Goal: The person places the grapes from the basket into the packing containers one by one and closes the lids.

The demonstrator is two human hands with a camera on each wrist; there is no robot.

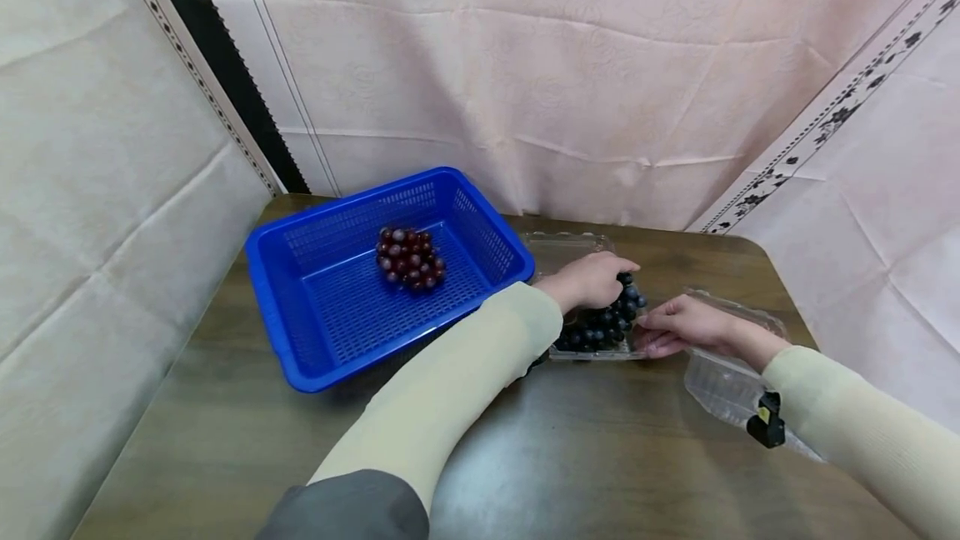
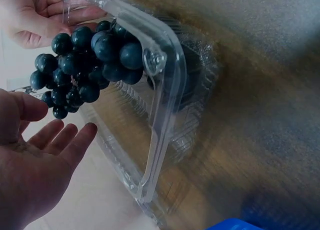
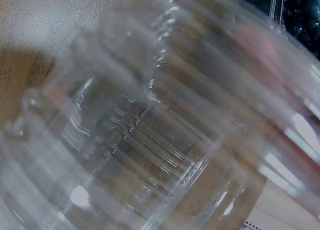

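Observation:
A bunch of dark grapes (image 1: 597, 325) lies in a clear plastic clamshell container (image 2: 167, 90) whose lid stands open at the back. My left hand (image 1: 591, 280) reaches over the bunch. In the left wrist view its thumb and fingers are spread apart beside the grapes (image 2: 75, 65), not closed round them. My right hand (image 1: 686, 325) holds the container's right side at its rim, thumb toward the grapes and fingers outside the wall. Under the right wrist lies a second clear plastic container (image 1: 723, 386), which fills the right wrist view and blurs my right hand there.
A blue plastic basket (image 1: 337, 369) stands left of the container, with a bunch of red grapes (image 1: 410, 259) inside. All this sits on a brown wooden table (image 1: 570, 440). Pale cloth curtains (image 1: 570, 90) hang behind and at both sides.

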